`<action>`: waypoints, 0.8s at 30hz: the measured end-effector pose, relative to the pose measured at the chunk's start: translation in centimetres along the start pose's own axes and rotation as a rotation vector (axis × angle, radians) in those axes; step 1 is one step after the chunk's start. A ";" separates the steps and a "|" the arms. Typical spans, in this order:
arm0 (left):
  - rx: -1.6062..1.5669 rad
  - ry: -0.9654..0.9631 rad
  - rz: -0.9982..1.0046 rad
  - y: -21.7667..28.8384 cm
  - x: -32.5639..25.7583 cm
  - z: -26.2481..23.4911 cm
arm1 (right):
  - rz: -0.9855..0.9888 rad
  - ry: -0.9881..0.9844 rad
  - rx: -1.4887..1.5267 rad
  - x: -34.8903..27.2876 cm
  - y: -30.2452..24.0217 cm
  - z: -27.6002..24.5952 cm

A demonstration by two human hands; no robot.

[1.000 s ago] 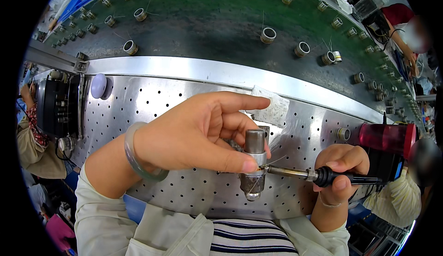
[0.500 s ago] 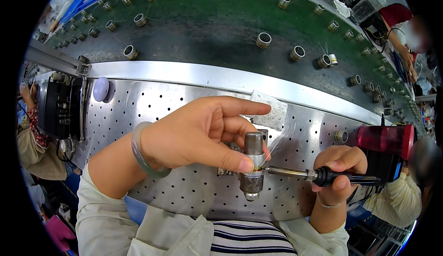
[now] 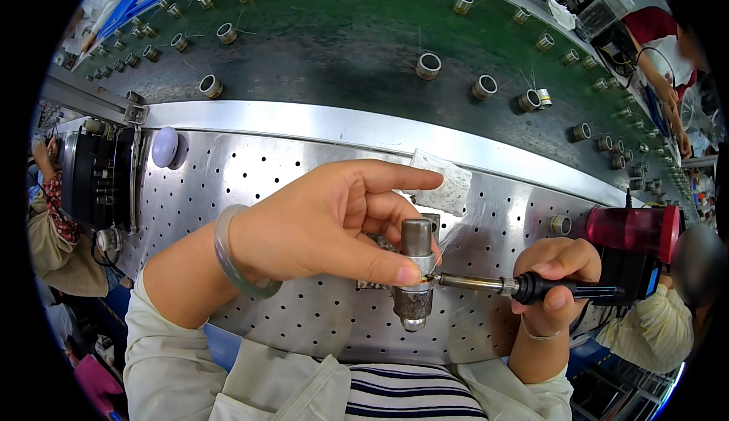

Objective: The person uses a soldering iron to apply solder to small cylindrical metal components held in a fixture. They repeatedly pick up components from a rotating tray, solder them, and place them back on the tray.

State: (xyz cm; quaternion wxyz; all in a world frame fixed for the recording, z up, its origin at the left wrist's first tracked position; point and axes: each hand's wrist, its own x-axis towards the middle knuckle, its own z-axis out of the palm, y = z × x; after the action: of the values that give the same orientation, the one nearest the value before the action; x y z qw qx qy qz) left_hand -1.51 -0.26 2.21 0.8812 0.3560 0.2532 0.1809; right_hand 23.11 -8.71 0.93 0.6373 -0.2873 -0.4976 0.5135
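One soldering iron (image 3: pixel 531 288), one metal cylinder (image 3: pixel 415 273), one white pad (image 3: pixel 444 182)

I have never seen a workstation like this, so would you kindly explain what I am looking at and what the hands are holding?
This is a view from a camera worn on a person's head, looking down at their own two bare hands; the wide lens bends straight edges. The left hand, with a pale bangle at the wrist, pinches at a short upright metal cylinder on a perforated steel worktop. The right hand grips a soldering iron by its black handle, its tip meeting the cylinder where the left thumb rests. Beyond the worktop lies a green belt dotted with small metal rings. A white pad lies behind the hands, and a red device stands to the right. Other people work at the edges.
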 end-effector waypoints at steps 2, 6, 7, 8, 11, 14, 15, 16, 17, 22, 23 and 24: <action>0.007 -0.002 0.003 -0.1 0.0 -0.1 | 0.003 -0.005 -0.003 0.0 0.1 0.0; 0.025 -0.015 0.003 0.0 -0.1 -0.2 | 0.016 -0.004 0.005 -0.1 0.2 -0.1; 0.030 -0.017 0.003 0.0 -0.1 -0.2 | 0.016 -0.009 0.007 0.0 0.3 0.0; 0.031 -0.005 0.002 0.0 -0.2 -0.2 | 0.016 -0.014 0.008 0.0 0.3 0.0; 0.026 0.020 -0.001 0.0 -0.2 0.1 | 0.005 -0.019 -0.018 -0.1 0.4 -0.2; 0.014 0.043 0.005 0.0 -0.5 0.5 | 0.002 -0.034 -0.011 0.1 0.4 0.0; 0.003 0.039 0.002 -0.1 -0.5 0.5 | 0.001 -0.029 -0.014 0.1 0.4 0.1; -0.008 0.035 0.000 -0.1 -0.5 0.4 | 0.000 -0.024 -0.018 0.1 0.4 0.1; -0.017 0.022 0.002 -0.2 -0.4 0.3 | -0.001 -0.019 -0.021 0.1 0.4 0.2; -0.038 -0.018 0.005 0.0 -0.3 0.0 | -0.011 0.000 -0.035 0.1 0.1 0.4; -0.032 -0.028 0.006 0.0 -0.2 -0.1 | -0.009 0.005 -0.030 0.1 0.1 0.4; -0.026 -0.033 0.008 0.0 -0.3 -0.2 | -0.008 0.004 -0.013 0.1 0.1 0.5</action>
State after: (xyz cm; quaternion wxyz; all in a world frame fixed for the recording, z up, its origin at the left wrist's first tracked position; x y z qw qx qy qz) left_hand -1.84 -0.32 2.19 0.8890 0.3486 0.2347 0.1819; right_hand 22.64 -8.68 1.06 0.6383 -0.2906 -0.5009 0.5071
